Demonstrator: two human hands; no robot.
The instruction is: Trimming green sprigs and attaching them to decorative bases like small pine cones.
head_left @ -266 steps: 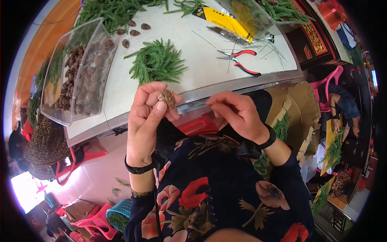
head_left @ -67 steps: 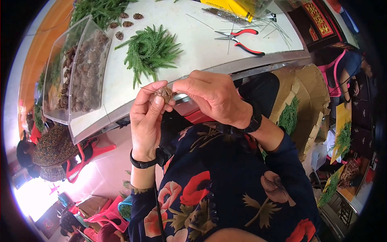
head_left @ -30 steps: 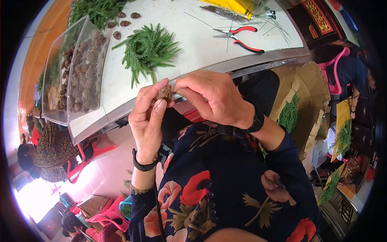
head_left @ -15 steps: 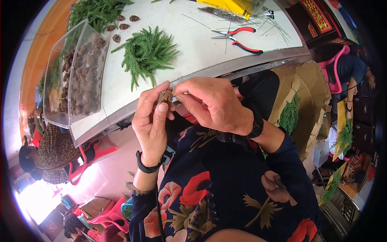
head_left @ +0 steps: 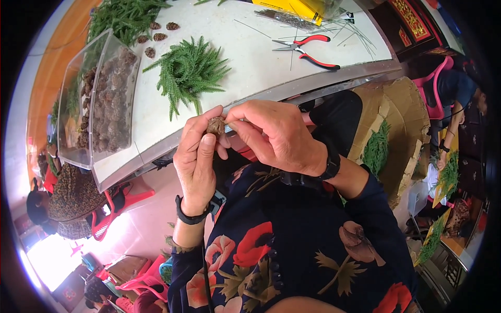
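Note:
Between the thumb and fingers of my left hand [head_left: 195, 151] is a small brown pine cone [head_left: 215, 125]. My right hand [head_left: 274, 134] is pinched closed at the cone's right side, on what looks like a thin wire whose length I can hardly make out. Both hands are just off the table's near edge. Beyond them a wreath of green sprigs [head_left: 187, 73] lies on the white table [head_left: 245, 68]. Pliers with red and black handles [head_left: 298, 48] rest spread apart to the right, among loose thin wires [head_left: 360, 39].
A clear plastic box [head_left: 136, 78] full of pine cones stands at the left, near several loose cones [head_left: 159, 37] and a heap of green sprigs [head_left: 122, 21]. A yellow package [head_left: 292, 9] lies at the back. Right of me is a torn cardboard box [head_left: 404, 109] holding greenery. Other people work nearby.
The pine cone has turned slightly in my left fingers, while my right hand stays pinched beside it. At the far right, a co-worker's arm has shifted.

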